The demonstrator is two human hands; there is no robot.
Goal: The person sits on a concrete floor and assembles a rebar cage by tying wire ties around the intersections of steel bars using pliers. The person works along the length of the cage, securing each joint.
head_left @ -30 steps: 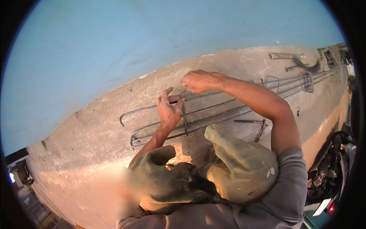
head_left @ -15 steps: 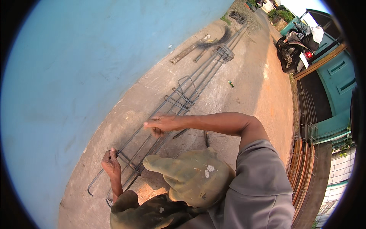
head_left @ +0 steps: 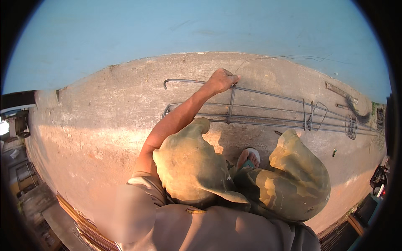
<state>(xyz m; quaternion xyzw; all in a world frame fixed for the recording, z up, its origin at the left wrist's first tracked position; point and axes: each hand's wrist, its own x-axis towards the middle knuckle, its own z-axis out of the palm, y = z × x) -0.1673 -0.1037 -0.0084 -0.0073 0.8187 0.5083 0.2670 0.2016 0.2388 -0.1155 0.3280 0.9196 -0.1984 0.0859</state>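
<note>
My left hand (head_left: 222,80) reaches across to the far bar of a steel rebar cage (head_left: 268,121), just where a square stirrup (head_left: 230,104) meets that bar. Its fingers are pinched together there, on a thin tie wire (head_left: 284,56) that curves up and off to the right along the wall. How the wire sits round the joint is hidden by the fingers. The far bar ends in a hook (head_left: 165,85) to the left of my wrist. More stirrups (head_left: 310,115) sit along the bars toward the right. My right hand is out of sight.
A blue wall (head_left: 201,29) runs along the far side of the concrete ground (head_left: 104,96). At right lie a flat length of wood or metal (head_left: 339,91), a bundle of dark wire (head_left: 356,111) and a small green scrap (head_left: 334,152). My sandalled foot (head_left: 249,158) is beside the cage.
The view has swung round, so the cage now lies left to right. My left hand remains at the stirrup joint. My right hand, formerly above the bars, has left view.
</note>
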